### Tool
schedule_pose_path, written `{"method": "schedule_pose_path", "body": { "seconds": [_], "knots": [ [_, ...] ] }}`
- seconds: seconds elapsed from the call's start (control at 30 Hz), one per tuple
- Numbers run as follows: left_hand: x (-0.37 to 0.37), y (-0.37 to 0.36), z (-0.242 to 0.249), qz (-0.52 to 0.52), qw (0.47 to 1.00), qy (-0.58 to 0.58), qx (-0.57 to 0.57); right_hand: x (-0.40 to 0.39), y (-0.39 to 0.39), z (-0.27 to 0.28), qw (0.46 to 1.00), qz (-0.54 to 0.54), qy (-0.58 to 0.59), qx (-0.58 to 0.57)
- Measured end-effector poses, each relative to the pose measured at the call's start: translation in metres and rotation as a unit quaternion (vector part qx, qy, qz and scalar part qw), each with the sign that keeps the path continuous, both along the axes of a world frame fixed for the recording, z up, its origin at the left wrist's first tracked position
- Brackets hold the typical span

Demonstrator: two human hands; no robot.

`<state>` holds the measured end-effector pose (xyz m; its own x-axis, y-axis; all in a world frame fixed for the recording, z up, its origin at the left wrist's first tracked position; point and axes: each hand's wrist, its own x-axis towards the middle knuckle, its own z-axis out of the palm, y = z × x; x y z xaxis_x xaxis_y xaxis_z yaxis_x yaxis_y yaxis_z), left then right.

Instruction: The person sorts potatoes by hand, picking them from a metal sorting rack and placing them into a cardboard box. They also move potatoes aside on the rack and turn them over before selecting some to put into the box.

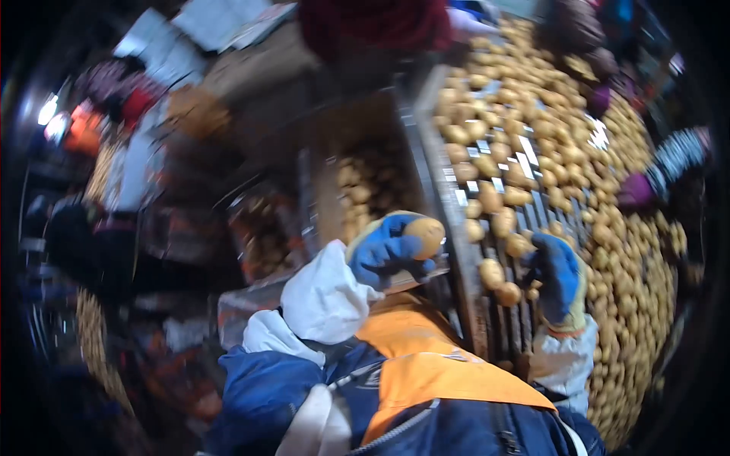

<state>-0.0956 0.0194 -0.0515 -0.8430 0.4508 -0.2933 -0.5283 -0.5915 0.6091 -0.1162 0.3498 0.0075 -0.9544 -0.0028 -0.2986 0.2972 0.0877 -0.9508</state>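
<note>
My left hand (pixel 380 252), in a blue and cream work glove, is closed around a potato (pixel 426 235) beside the sorting bed's edge. It hovers near a wooden-sided chute (pixel 327 201) with potatoes lower down inside. My right hand (pixel 559 280), gloved the same way, is over the slatted bed (pixel 541 207). Its fingers are bent and somewhat blurred, with a gap between thumb and fingertips and no potato visible between them. Just left of those fingertips lies a loose potato (pixel 518 245). Another potato (pixel 491 271) rests on the slats farther left.
A thick spread of potatoes (pixel 620 258) covers the right side. A metal rail (pixel 427 163) separates the bed from the chute. Across the bed reaches another person's striped sleeve (pixel 677 159) with a purple glove. Someone in dark red (pixel 372 26) stands at the top. A bin (pixel 262 235) holds potatoes.
</note>
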Motion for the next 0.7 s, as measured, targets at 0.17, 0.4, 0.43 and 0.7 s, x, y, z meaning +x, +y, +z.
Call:
{"method": "schedule_pose_path", "body": {
  "seconds": [0.17,0.4,0.43,0.7],
  "knots": [
    [0.137,-0.156,0.018,0.24,0.893,-0.148,-0.35,0.004,0.01,-0.034,1.0,0.021,0.001,0.022],
    [0.409,-0.259,-0.106,0.395,0.687,-0.299,-0.531,0.003,0.006,-0.044,0.989,0.108,0.072,0.071],
    [0.428,-0.261,-0.155,0.421,0.655,-0.244,-0.578,0.002,0.005,-0.044,0.988,0.121,0.068,0.069],
    [0.152,-0.064,0.016,0.174,0.816,-0.187,-0.518,0.016,0.032,-0.063,0.829,0.083,0.325,0.448]
  ]
}}
